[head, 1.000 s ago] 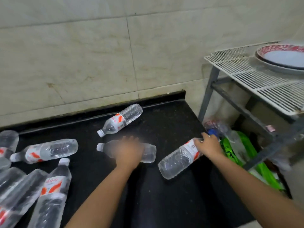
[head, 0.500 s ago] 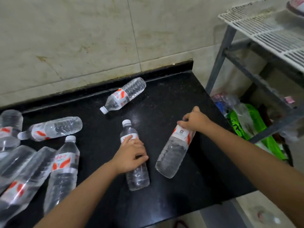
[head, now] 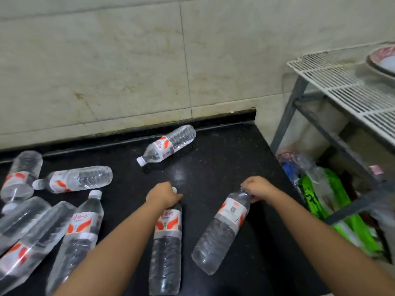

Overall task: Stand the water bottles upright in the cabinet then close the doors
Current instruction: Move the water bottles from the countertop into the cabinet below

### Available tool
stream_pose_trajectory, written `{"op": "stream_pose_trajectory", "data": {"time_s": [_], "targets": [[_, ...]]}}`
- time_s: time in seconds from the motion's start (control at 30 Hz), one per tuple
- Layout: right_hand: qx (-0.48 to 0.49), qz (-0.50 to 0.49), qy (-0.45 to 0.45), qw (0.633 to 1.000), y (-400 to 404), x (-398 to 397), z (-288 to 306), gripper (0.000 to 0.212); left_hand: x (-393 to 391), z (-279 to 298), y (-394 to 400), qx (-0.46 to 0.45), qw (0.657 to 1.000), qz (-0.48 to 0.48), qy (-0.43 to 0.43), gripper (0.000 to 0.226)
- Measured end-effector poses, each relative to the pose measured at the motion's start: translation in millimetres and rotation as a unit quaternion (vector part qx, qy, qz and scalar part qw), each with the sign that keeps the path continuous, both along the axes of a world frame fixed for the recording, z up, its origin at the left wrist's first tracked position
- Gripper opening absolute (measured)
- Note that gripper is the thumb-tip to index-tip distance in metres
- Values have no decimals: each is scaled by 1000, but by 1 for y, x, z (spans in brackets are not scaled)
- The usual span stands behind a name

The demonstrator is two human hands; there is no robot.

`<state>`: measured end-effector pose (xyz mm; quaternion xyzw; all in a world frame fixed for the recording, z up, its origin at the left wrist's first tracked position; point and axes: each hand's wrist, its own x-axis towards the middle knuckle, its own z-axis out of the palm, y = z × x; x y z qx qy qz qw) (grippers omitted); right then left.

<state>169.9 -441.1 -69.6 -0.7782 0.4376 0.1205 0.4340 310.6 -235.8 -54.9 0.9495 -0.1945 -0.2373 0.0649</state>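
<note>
Clear water bottles with white and orange labels lie on a black countertop. My left hand grips the neck of one bottle, whose base points toward me. My right hand grips the neck of a second bottle, which slants down to the left. Another bottle lies alone near the back wall. Several more bottles lie in a heap at the left. No cabinet is in view.
A tiled wall runs behind the counter. To the right stands a grey metal rack with a white wire shelf bearing a plate. Green and clear plastic bags sit under the rack beside the counter's right edge.
Both hands have slid up from the bottles' labels to their necks. The two held bottles now point base toward me, nearer the counter's front edge.
</note>
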Motion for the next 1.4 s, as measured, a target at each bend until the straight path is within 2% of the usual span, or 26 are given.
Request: {"op": "stream_pose_trajectory", "data": {"time_s": [0.03,0.13,0.23,0.3,0.4,0.47,0.53,0.63,0.7,0.83,1.0,1.13,1.4], "targets": [[13,-3,1,1000,-2,1,0,16,1,-3,-2,6,1000,0,-3,39],[24,31,-11,999,-9,0,9,26,0,-2,-5,-8,1000,17,-23,33],[31,64,-51,996,-5,-3,35,19,-10,16,6,-72,995,37,-55,29],[13,104,-85,991,6,-8,63,23,-21,36,20,-115,989,23,-89,27],[-88,212,-127,965,44,-22,114,15,-46,73,52,-160,977,-30,-138,30],[-191,290,-139,927,85,-38,141,23,-71,95,79,-176,967,-79,-166,35],[-259,334,-154,893,136,-61,156,31,-100,110,111,-194,953,-130,-195,38],[-329,387,-171,844,219,-105,157,32,-150,114,172,-225,922,-188,-254,40],[-356,390,-186,829,265,-136,155,31,-182,111,212,-230,902,-219,-292,39],[-373,376,-182,829,332,-182,154,29,-228,115,283,-229,862,-288,-349,34],[-355,414,-154,824,401,-224,128,30,-255,105,357,-131,828,-357,-412,39],[-307,455,-125,827,439,-243,83,32,-265,61,393,-94,825,-398,-389,41],[-257,516,-48,816,450,-209,-35,32,-246,-66,412,-37,887,-367,-279,47]]}}
